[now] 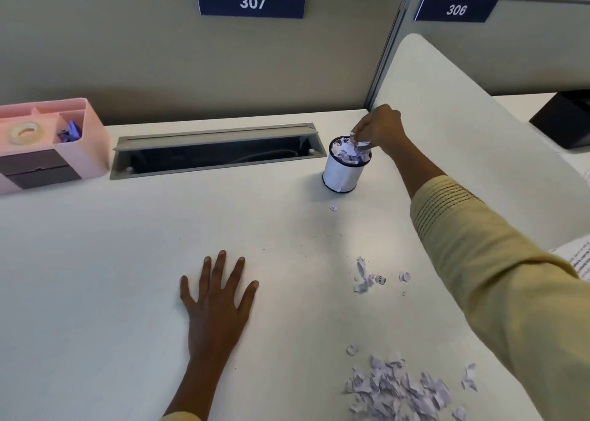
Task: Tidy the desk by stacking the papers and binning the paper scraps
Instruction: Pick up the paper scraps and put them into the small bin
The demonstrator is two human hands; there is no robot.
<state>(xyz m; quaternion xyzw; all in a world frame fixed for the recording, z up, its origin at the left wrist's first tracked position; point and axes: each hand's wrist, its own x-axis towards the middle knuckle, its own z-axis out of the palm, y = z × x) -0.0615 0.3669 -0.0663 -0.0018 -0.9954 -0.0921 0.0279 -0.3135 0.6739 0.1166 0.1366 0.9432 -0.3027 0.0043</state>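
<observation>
Right hand (378, 127) over bin (346, 165), fingertips pinching scraps at rim. Left hand (217, 296) flat on desk (95, 277), holding nothing. Bin heaped full: risk of spillover, one scrap (333, 208) already beside base. Big pile (402, 388) near front edge unbinned.

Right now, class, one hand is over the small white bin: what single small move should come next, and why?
Probably release the scraps and draw the right hand back. Its fingertips pinch crumpled paper directly over the white bin, which already looks heaped to its rim, so a gentle drop seems wise. More paper scraps lie near the desk's front edge, with a few further in. The left hand rests flat on the desk.
</observation>
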